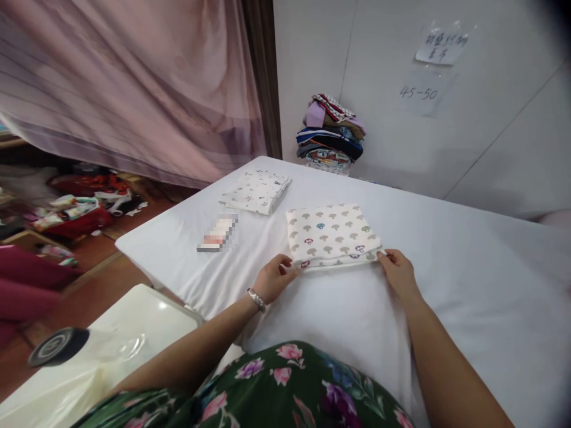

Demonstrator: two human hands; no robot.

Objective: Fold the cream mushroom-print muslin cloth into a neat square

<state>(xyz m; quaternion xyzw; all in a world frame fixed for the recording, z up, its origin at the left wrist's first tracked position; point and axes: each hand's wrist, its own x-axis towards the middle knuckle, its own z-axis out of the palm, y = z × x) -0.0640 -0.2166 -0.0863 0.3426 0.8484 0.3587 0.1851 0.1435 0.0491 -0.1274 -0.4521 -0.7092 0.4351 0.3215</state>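
Observation:
A white cloth [334, 235] printed with grey and coloured mushrooms lies folded into a rough rectangle in front of me. My left hand [274, 278] pinches its near left corner, a bracelet on the wrist. At the near right corner, my right hand [398, 270] grips the cloth's edge between thumb and fingers. Layers show along the near edge. Farther back on the left lies another folded white cloth [255, 191] with small dark prints, which neither hand touches.
A white sheet covers the table [482, 285]. A blurred-out flat object [217, 233] lies left of the cloth. Folded clothes [331, 134] are stacked by the wall. At lower left, a clear container with a black lid [60, 346] lies on a cream surface [147, 309].

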